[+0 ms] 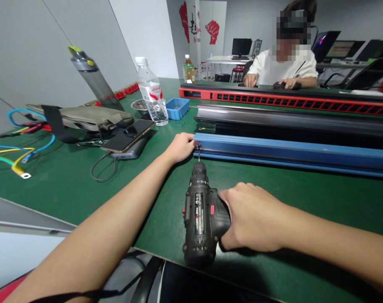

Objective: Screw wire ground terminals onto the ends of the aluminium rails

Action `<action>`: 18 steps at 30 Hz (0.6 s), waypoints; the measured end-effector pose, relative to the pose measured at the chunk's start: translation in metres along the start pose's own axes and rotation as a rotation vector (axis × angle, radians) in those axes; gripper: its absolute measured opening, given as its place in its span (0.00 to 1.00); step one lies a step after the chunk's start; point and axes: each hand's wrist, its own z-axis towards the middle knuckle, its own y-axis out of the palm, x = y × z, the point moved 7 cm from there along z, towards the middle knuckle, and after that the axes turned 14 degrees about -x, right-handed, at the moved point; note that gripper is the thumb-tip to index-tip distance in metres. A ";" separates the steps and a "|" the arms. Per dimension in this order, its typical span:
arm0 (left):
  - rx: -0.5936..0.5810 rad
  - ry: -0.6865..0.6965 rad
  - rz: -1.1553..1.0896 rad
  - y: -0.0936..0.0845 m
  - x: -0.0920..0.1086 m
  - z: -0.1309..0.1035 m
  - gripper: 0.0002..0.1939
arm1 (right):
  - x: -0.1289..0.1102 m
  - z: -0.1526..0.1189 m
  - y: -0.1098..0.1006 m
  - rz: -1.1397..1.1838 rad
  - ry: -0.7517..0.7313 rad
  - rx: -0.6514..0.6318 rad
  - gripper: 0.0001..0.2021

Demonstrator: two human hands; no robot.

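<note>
My right hand [254, 216] is wrapped around the grip of a black cordless drill [199, 219], which lies on its side with its chuck pointing away from me. From the chuck a thin bit reaches the left end of a long blue metal rail [273, 151]. A small dark piece, perhaps a screw, sits where the tip meets the rail; it is too small to tell. My left hand [182, 147] holds that same end, thumb and fingers closed at its edge, some of them hidden behind it.
Behind the rail lie a dark grey profile [257, 115] and a red slotted strip [273, 97]. To the left are a phone [128, 134], a pouch [93, 118], cables [21, 158], a water bottle [152, 94] and a blue tray [178, 108]. A person [283, 63] sits opposite.
</note>
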 end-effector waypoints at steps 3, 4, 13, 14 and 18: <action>0.004 0.002 0.004 -0.001 0.002 -0.001 0.19 | 0.000 0.000 0.001 -0.002 0.003 -0.013 0.17; 0.005 -0.002 0.006 -0.001 0.002 -0.001 0.19 | 0.000 0.001 0.002 -0.002 0.001 -0.014 0.17; 0.009 -0.008 -0.023 -0.002 0.004 -0.002 0.17 | 0.000 -0.001 0.001 0.018 -0.007 0.007 0.15; 0.007 -0.008 -0.025 -0.002 0.004 -0.002 0.16 | 0.000 -0.001 0.002 0.016 -0.007 0.003 0.15; -0.001 -0.018 -0.033 -0.001 0.003 -0.001 0.16 | 0.000 -0.001 0.002 0.011 -0.008 -0.018 0.16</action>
